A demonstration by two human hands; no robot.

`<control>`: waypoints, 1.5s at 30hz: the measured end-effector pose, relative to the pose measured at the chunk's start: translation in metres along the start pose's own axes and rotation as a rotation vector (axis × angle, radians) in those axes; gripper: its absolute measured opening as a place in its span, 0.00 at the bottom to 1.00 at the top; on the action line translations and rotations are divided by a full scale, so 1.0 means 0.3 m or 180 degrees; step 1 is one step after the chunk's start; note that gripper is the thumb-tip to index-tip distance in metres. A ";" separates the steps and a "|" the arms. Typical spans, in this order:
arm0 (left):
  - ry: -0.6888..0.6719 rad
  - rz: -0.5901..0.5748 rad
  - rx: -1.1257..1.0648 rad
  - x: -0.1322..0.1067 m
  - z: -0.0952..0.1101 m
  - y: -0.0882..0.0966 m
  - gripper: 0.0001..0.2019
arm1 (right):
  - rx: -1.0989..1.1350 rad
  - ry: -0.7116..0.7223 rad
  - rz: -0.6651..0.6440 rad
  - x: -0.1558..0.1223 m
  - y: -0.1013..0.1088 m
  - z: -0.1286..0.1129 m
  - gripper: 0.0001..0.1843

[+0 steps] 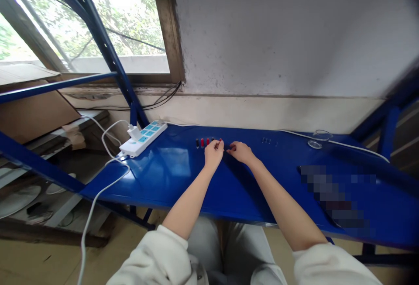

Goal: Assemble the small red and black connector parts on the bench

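Note:
Several small red and black cylinders stand in a row on the blue table. At the row's left end is a black cylinder, beside it a red cylinder. My left hand is at the row's right end, its fingers pinched together. Just above those fingertips shows a red tip; whether they grip it I cannot tell. Close by on the right, my right hand has its fingers curled into a pinch, and whatever they hold is too small to make out.
A few tiny clear or metallic pieces lie right of my hands. Farther right are a clear round container and a blurred-out dark object. A white power strip with a plugged-in cable sits at the left. Blue frame posts flank the table.

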State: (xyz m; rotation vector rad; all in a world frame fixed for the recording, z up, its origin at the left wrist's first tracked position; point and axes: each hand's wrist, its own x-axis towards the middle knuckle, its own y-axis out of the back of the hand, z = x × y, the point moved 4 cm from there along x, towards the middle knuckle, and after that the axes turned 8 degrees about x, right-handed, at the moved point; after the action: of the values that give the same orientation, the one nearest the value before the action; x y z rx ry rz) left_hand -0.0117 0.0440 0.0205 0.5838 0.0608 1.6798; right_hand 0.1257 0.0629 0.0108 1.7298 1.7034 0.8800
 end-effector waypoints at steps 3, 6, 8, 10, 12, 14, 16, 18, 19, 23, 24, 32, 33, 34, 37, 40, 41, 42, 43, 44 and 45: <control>-0.0637 -0.0098 0.0892 -0.027 0.023 -0.014 0.13 | 0.0325 0.0172 0.0320 -0.053 0.040 0.025 0.12; -0.0920 -0.0268 0.1372 -0.048 0.034 -0.024 0.13 | 0.0621 0.0446 0.0741 -0.093 0.057 0.035 0.10; -0.0951 -0.0309 0.1488 -0.054 0.034 -0.025 0.13 | 0.0632 0.0560 0.0909 -0.107 0.056 0.034 0.11; -0.0960 -0.0279 0.1463 -0.055 0.033 -0.023 0.13 | 0.0581 0.0630 0.0956 -0.112 0.052 0.028 0.11; -0.0983 -0.0212 0.1361 -0.055 0.033 -0.021 0.13 | 0.0533 0.0659 0.0928 -0.114 0.048 0.021 0.11; -0.0995 -0.0164 0.1273 -0.054 0.033 -0.020 0.13 | 0.0504 0.0663 0.0872 -0.114 0.047 0.016 0.12; -0.0961 -0.0150 0.1174 -0.053 0.032 -0.019 0.12 | 0.0495 0.0651 0.0849 -0.116 0.049 0.013 0.12; -0.0872 -0.0121 0.1007 -0.052 0.031 -0.016 0.12 | 0.0491 0.0645 0.0834 -0.118 0.050 0.012 0.12; -0.0825 -0.0108 0.0932 -0.051 0.030 -0.014 0.11 | 0.0489 0.0646 0.0827 -0.119 0.050 0.012 0.12; -0.0703 -0.0093 0.0894 -0.049 0.025 -0.010 0.11 | 0.0493 0.0685 0.0813 -0.118 0.048 0.014 0.12; -0.0680 -0.0096 0.0907 -0.048 0.023 -0.010 0.10 | 0.0498 0.0703 0.0816 -0.118 0.048 0.014 0.12; -0.0249 0.0116 0.1132 -0.041 0.001 0.006 0.07 | 0.0547 0.0677 0.0795 -0.119 0.045 0.013 0.11; -0.0216 0.0136 0.1137 -0.040 0.002 0.010 0.05 | 0.0550 0.0673 0.0792 -0.120 0.045 0.013 0.11; -0.0195 0.0164 0.1089 -0.038 0.004 0.015 0.04 | 0.0546 0.0673 0.0796 -0.121 0.045 0.012 0.11; -0.0218 0.0210 0.0819 -0.034 0.007 0.025 0.16 | 0.0504 0.0703 0.0827 -0.120 0.044 0.010 0.11; -0.0244 0.0090 0.0677 -0.028 0.000 0.021 0.25 | 0.0461 0.0745 0.0804 -0.119 0.042 0.008 0.11; -0.0214 0.0047 0.0637 -0.026 -0.005 0.018 0.26 | 0.0452 0.0750 0.0786 -0.118 0.041 0.007 0.11; -0.0175 0.0020 0.0601 -0.024 -0.011 0.016 0.27 | 0.0446 0.0753 0.0770 -0.118 0.040 0.006 0.12; -0.0145 -0.0001 0.0577 -0.021 -0.016 0.013 0.27 | 0.0446 0.0754 0.0759 -0.118 0.039 0.005 0.12; -0.0129 -0.0014 0.0581 -0.018 -0.020 0.010 0.27 | 0.0451 0.0754 0.0748 -0.119 0.038 0.004 0.12; -0.0129 -0.0022 0.0611 -0.015 -0.024 0.007 0.26 | 0.0456 0.0757 0.0740 -0.119 0.038 0.003 0.12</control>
State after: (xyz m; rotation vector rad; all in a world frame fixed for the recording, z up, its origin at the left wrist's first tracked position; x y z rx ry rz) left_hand -0.0160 0.0413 0.0134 0.7605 0.1963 1.6655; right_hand 0.1343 0.0269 0.0164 2.0176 1.7756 1.1298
